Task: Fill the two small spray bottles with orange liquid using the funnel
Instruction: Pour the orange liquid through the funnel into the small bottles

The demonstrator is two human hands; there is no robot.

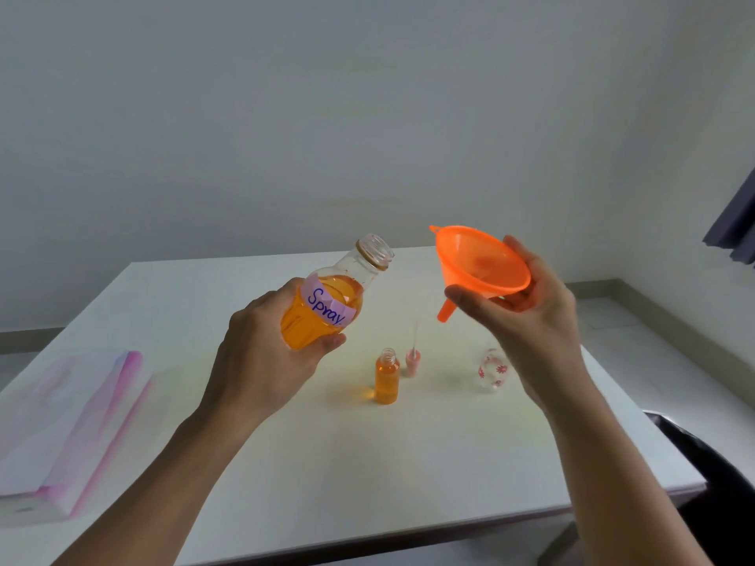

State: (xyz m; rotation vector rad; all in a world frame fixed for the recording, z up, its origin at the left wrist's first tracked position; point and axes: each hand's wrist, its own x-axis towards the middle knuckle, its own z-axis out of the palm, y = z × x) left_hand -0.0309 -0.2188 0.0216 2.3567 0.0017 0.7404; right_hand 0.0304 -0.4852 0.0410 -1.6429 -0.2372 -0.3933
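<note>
Two hands raised, left hand point(261, 341) fingers around bottle point(327, 300), right hand point(527, 308) cupping funnel point(482, 263)

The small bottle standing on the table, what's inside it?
The small spray bottle holds orange liquid up to about its shoulder; its neck is open, with no cap on. Nothing else shows through its clear wall.

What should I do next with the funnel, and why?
Probably lower the funnel in your right hand into the floral bottle: it looks empty, while the small bottle beside it already holds orange liquid.
</note>
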